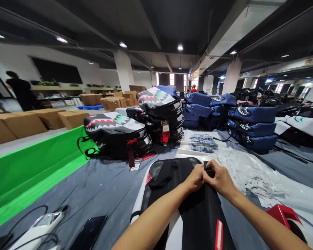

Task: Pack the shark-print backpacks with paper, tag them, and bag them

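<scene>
Grey cloth [94, 194] spreads rightward from a green panel [41, 177] to a black backpack [198, 211] lying before the person, probably light, soft-sided and best steadied by its top edge, where the left hand [195, 177] and right hand [220, 177] grip a small black strap [210, 172] between closed fingers, beside crumpled clear plastic [240, 163].

My left hand [196, 177] and right hand [219, 176] meet at the upper edge of a black backpack [195, 208], right fingers gripping a small black piece [210, 171].
</scene>
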The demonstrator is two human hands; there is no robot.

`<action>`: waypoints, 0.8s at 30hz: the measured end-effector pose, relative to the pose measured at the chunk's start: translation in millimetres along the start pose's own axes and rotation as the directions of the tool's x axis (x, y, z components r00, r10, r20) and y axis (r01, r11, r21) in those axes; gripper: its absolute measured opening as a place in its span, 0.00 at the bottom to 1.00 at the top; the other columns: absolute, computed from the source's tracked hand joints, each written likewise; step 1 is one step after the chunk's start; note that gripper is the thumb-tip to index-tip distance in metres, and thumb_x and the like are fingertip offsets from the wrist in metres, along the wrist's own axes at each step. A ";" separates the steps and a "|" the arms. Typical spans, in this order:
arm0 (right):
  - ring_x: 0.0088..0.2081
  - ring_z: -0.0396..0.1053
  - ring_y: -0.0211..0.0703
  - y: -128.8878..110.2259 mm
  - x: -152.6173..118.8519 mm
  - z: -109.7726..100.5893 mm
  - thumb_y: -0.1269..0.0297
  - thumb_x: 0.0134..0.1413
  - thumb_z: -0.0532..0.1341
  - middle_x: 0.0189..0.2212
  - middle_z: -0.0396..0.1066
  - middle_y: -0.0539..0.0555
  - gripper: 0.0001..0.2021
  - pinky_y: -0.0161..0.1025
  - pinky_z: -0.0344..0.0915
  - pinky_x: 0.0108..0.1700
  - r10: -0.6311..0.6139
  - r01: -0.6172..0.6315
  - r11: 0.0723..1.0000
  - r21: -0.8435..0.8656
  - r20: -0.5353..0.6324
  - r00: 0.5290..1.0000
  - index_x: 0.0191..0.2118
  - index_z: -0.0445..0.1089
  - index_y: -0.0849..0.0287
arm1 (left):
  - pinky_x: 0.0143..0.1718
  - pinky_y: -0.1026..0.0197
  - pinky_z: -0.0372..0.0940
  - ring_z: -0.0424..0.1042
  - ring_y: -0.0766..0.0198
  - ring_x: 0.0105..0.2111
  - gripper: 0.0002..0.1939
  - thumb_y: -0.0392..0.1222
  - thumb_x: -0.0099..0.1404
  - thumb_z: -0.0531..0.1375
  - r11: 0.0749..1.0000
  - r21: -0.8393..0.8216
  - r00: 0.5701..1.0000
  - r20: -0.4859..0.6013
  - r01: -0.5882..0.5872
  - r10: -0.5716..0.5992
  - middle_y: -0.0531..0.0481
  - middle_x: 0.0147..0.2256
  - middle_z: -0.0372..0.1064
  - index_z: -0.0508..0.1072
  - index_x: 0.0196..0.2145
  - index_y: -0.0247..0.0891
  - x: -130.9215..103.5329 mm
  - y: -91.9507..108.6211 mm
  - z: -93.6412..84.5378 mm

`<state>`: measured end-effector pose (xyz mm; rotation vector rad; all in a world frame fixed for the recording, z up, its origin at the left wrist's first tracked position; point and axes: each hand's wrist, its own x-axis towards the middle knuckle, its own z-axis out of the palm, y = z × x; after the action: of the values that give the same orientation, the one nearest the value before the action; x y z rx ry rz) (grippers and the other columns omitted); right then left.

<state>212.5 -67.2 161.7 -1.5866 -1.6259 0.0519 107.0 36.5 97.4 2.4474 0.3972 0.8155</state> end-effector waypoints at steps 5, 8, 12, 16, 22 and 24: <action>0.19 0.64 0.37 -13.5 -36.6 1.5 0.60 0.49 0.58 0.19 0.64 0.44 0.07 0.32 0.57 0.23 -0.068 0.068 0.998 0.004 0.049 0.996 0.31 0.59 0.54 | 0.54 0.56 0.61 0.71 0.61 0.39 0.06 0.32 0.60 0.57 0.994 -0.005 0.993 0.025 -0.113 0.113 0.52 0.31 0.72 0.73 0.28 0.37 -21.3 -2.1 7.7; 0.18 0.62 0.34 -27.5 -51.3 -4.7 0.62 0.50 0.59 0.18 0.62 0.43 0.06 0.31 0.56 0.22 -0.088 0.089 0.994 0.059 -0.018 0.996 0.31 0.59 0.54 | 0.50 0.57 0.64 0.71 0.61 0.36 0.09 0.29 0.61 0.55 0.994 0.011 0.994 0.020 -0.111 0.111 0.50 0.29 0.71 0.72 0.26 0.36 -21.4 -8.0 10.8; 0.16 0.57 0.31 -49.3 -69.2 -24.2 0.63 0.50 0.61 0.18 0.58 0.41 0.07 0.29 0.54 0.19 -0.113 0.123 0.989 0.085 -0.111 0.987 0.30 0.60 0.54 | 0.48 0.58 0.66 0.72 0.60 0.37 0.11 0.27 0.61 0.54 0.996 0.020 0.996 0.033 -0.088 0.087 0.49 0.30 0.73 0.74 0.30 0.36 -14.1 -10.8 8.0; 0.16 0.57 0.33 -49.2 -69.5 -47.1 0.59 0.51 0.60 0.16 0.57 0.41 0.07 0.31 0.53 0.19 0.010 0.010 0.989 0.147 -0.134 0.991 0.32 0.62 0.54 | 0.47 0.59 0.68 0.73 0.60 0.39 0.07 0.34 0.64 0.58 0.998 0.007 0.997 0.044 -0.065 0.064 0.49 0.35 0.74 0.75 0.39 0.37 -21.2 9.9 -12.2; 0.21 0.61 0.38 -52.1 -32.5 -75.3 0.53 0.49 0.61 0.20 0.65 0.47 0.11 0.34 0.56 0.24 0.053 -0.053 0.984 0.167 0.001 0.999 0.30 0.66 0.56 | 0.58 0.51 0.62 0.67 0.54 0.56 0.26 0.40 0.64 0.60 0.984 0.001 0.965 -0.197 -0.176 0.173 0.40 0.55 0.67 0.63 0.59 0.40 -18.8 85.3 -49.9; 0.22 0.60 0.37 -58.9 -17.2 -82.6 0.52 0.48 0.62 0.19 0.65 0.47 0.13 0.34 0.54 0.24 0.014 -0.019 0.986 0.168 0.034 0.999 0.29 0.65 0.56 | 0.60 0.48 0.60 0.65 0.51 0.56 0.21 0.40 0.63 0.61 0.979 0.097 0.925 -0.322 -0.179 0.201 0.40 0.53 0.67 0.68 0.54 0.39 -6.2 103.2 -58.7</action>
<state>209.7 -135.1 239.1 -1.4760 -1.5894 0.2198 76.7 -28.0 192.6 2.4366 0.3124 1.3267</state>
